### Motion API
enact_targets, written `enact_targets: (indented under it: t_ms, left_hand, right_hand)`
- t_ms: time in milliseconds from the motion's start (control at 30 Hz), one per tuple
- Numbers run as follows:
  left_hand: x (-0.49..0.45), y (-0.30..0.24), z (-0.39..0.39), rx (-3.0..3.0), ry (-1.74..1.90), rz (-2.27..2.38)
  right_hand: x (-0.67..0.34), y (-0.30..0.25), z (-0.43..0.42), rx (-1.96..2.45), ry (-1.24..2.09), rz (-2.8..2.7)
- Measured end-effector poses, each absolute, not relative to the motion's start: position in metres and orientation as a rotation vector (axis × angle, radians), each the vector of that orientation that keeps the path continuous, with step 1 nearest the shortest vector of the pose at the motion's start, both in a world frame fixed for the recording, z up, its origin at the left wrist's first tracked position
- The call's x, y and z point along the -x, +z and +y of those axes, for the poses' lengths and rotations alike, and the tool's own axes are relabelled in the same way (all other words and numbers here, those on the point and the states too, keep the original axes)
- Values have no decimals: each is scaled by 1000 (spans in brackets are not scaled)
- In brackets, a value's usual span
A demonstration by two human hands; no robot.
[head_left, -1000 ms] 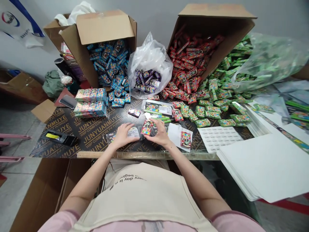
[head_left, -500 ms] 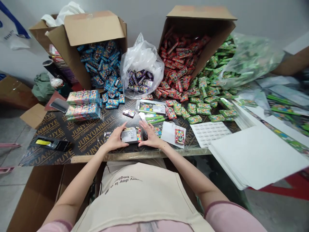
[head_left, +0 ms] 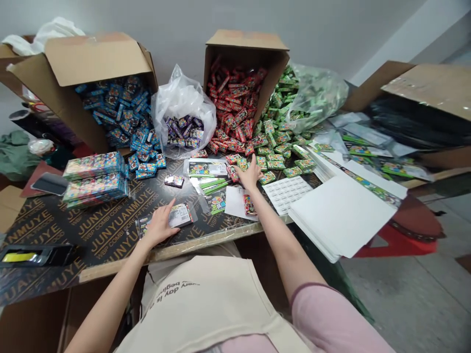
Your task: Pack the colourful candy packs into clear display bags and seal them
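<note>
Left hand (head_left: 160, 224): thumb and index spread wide, lying over black package (head_left: 181, 214), not closed round it. Package runs under hand; labelled end sticks out right of it. Long axis left to right, right end angled slightly away from person.

Right hand (head_left: 250, 175): fingers spread, thumb at 1 red box (head_left: 231, 173); cannot tell if touching. Box just left of hand, partly covered, long axis unclear. Green boxes (head_left: 275, 161) right of hand.

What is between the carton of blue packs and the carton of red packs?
A translucent plastic bag with purple packs inside, in the head view.
</note>
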State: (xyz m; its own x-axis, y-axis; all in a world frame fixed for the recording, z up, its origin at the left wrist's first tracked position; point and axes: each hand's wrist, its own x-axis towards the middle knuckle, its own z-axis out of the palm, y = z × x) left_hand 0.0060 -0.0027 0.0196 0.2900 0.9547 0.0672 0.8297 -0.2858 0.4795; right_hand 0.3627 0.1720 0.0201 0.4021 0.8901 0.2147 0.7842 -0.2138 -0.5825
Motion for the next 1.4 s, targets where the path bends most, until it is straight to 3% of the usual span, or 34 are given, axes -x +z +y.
enact_targets:
  t_ms: [100,233,433,500,733,900,1000,1100,1400]
  left_hand:
    - [-4,12,-4,-2236,462,1622]
    - [-13,25,-4,-2192,567,1670]
    - [-57,64,2,-1964,903,1612]
    - [-67,67,3,-1702,926,1551]
    - [-65,58,-3,-751,1021,1232]
    - [-33,53,-8,-1405,920,1523]
    - [-8,42,-8,-1939,565,1728]
    - [7,31,-9,-2103,351,1738]
    - [12,41,-11,-2036,552,1416]
  right_hand:
    - [-390,24,198,2073,313,-1454]
    - [-369,43,182,1762,351,-1488]
    - [-273,64,96,1138,1075,-2051]
    - [-254,66,75,1090,1183,-2063]
    - [-246,65,49,828,695,-2251]
    - [-249,51,49,973,496,-2205]
    - [-253,35,54,1052,444,-2261]
    - [-257,23,55,1081,482,-2359]
    - [-264,36,60,705,1294,-2245]
